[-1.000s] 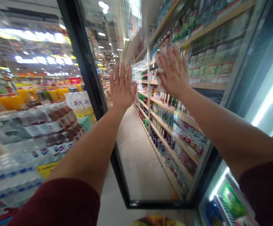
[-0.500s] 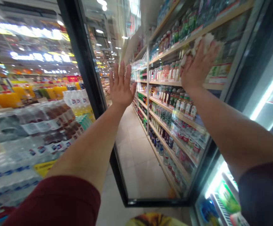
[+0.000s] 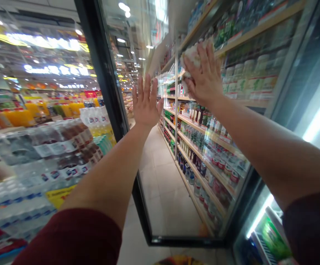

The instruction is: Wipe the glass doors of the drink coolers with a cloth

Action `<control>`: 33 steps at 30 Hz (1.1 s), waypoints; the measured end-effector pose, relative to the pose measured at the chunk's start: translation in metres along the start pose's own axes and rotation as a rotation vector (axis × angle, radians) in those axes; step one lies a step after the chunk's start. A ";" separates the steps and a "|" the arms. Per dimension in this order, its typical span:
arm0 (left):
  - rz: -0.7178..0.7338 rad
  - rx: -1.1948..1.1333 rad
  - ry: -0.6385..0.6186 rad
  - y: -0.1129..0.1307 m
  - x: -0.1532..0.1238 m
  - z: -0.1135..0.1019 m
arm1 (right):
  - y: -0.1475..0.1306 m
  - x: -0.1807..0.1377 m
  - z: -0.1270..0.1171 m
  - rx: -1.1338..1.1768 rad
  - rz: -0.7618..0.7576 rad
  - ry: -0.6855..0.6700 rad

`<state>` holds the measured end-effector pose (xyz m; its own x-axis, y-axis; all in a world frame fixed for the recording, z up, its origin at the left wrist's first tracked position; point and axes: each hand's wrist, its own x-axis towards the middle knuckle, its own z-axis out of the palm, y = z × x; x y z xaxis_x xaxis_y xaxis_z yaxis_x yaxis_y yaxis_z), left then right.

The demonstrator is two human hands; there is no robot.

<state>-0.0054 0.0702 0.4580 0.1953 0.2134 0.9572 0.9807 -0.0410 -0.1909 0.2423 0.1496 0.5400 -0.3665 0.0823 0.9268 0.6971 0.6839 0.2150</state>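
Observation:
A glass cooler door with a black frame stands open before me. My left hand lies flat against the glass near the frame's left side, fingers spread, with nothing in it. Higher and to the right, my right hand presses a crumpled whitish cloth on the pane. The fingers of that hand are stretched over the cloth, which sticks out at the fingertips and on the thumb side.
Through the glass show wooden shelves of bottles and cans and a tiled floor. Stacked packs of bottled drinks rise on the left. At the lower right is the lit cooler interior with a green package.
My right hand has slid left across the glass with the cloth, toward my left hand. My left hand stays flat on the pane, and the view has shifted slightly.

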 end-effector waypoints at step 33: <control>-0.131 -0.072 -0.041 0.007 -0.062 0.003 | -0.031 -0.017 0.023 0.052 -0.078 0.051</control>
<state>-0.0102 0.0596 0.3971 0.0665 0.2613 0.9630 0.9957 -0.0798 -0.0471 0.2123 0.1437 0.5108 -0.3860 -0.0085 0.9225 0.6341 0.7238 0.2720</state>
